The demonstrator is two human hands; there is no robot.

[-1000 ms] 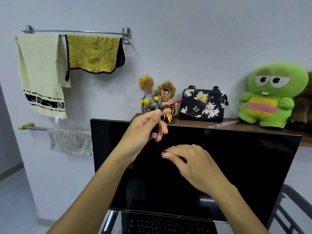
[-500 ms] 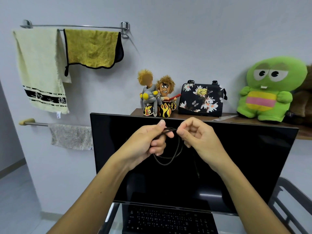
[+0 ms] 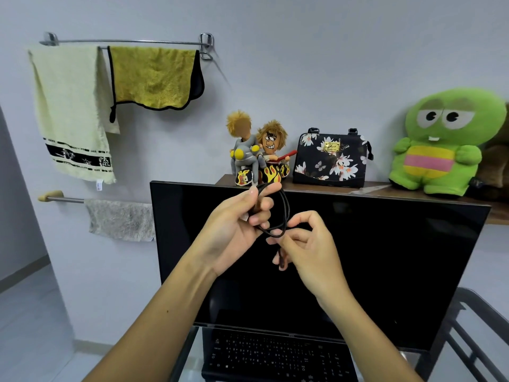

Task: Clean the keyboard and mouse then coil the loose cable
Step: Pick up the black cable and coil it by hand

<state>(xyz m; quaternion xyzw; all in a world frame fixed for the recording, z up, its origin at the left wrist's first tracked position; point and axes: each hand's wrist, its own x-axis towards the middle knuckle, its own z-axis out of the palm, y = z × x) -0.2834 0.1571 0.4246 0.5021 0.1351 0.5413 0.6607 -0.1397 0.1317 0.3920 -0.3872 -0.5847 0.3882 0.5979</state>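
We see the left hand (image 3: 232,232) gripping the thin black looped cable (image 3: 286,212), the right hand (image 3: 312,257) pinching its dangling end.

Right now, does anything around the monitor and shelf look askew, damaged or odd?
Nothing looks spilled or damaged. Only the yellow black-edged cloth hangs lopsided on the metal wall rail, its right corner folded back showing black.

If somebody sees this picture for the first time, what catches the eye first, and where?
The left hand grips a small coil of black cable at the centre, and the right hand pinches its loose end, before a dark monitor. A bright green plush toy sits on the shelf at right; a yellow cloth hangs from the rail at upper left.
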